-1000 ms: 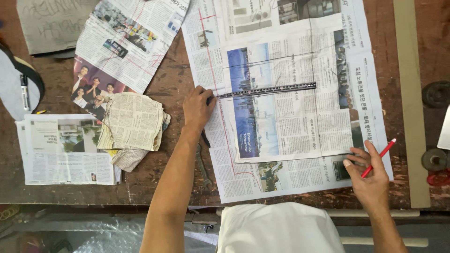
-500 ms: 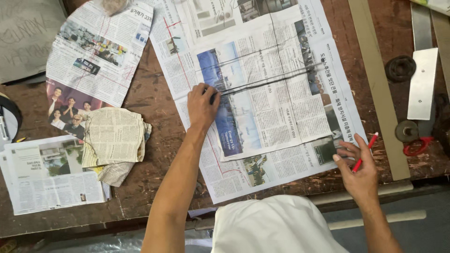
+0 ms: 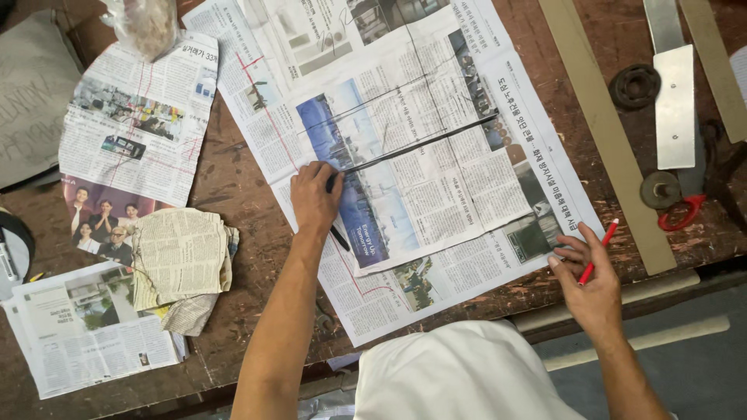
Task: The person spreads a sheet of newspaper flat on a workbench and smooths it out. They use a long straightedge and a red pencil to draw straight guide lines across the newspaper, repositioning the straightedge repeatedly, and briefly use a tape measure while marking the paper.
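A large newspaper sheet (image 3: 405, 148) lies spread on the brown wooden table (image 3: 241, 179), with a smaller sheet on top of it. A thin dark metal ruler (image 3: 420, 145) lies slanted across the paper. My left hand (image 3: 314, 196) presses down on the ruler's left end. A dark pen-like object (image 3: 340, 238) lies just under that hand. My right hand (image 3: 587, 284) rests at the paper's lower right corner and holds a red pencil (image 3: 597, 250), tip pointing up and away from the paper.
More newspaper sheets (image 3: 136, 117) and a crumpled wad (image 3: 180, 260) lie at the left. A plastic bag (image 3: 146, 23) sits at the top left. Long wooden and metal strips (image 3: 607, 132), round metal weights (image 3: 634, 84) and red-handled scissors (image 3: 681, 214) lie at the right.
The view has shifted, so everything sits further left and more tilted. My left hand stays on the ruler's end. My right hand keeps the red pencil near the paper's corner.
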`<act>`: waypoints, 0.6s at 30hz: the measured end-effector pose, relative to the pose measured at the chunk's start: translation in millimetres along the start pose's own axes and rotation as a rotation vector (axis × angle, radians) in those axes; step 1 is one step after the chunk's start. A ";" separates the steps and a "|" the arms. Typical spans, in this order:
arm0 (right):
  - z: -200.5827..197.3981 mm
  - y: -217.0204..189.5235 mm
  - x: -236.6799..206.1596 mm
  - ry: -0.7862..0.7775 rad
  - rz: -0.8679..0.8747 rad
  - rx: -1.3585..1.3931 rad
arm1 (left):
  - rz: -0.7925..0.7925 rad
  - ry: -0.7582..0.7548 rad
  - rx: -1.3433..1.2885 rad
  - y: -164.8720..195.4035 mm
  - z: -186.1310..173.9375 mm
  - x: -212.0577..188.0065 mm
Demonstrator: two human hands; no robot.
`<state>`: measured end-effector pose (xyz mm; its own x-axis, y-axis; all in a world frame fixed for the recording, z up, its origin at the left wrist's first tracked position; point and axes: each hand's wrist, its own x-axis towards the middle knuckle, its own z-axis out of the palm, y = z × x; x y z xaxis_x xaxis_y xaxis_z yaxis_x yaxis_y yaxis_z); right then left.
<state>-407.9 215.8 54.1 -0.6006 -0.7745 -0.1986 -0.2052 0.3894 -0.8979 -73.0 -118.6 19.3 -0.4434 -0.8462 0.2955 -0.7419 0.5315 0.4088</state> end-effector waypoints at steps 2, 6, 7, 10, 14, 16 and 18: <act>-0.4 -3.7 3.3 -0.002 -0.005 -0.014 | 0.001 -0.011 0.005 -1.3 -2.3 1.3; -1.4 -9.0 8.7 -0.007 -0.003 -0.010 | -0.004 -0.013 -0.002 -3.5 -4.8 2.0; -1.6 -9.2 9.3 -0.008 -0.011 -0.010 | -0.009 -0.016 -0.008 -4.3 -4.5 2.0; -1.4 -7.5 9.9 -0.012 -0.024 -0.020 | -0.012 -0.014 -0.012 -7.4 -2.2 2.2; 0.1 -6.5 9.1 -0.015 0.010 -0.041 | -0.010 -0.008 -0.008 -8.4 0.3 2.5; 1.1 -8.0 9.7 -0.013 0.011 -0.039 | -0.015 -0.007 -0.005 -7.1 0.1 3.4; 2.3 -10.1 10.6 -0.012 -0.009 -0.031 | -0.012 -0.010 -0.006 -5.4 -1.8 5.1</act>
<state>-410.4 202.5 60.2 -0.5894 -0.7839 -0.1953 -0.2345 0.3973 -0.8872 -70.3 -125.7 20.1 -0.4396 -0.8528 0.2819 -0.7443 0.5216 0.4170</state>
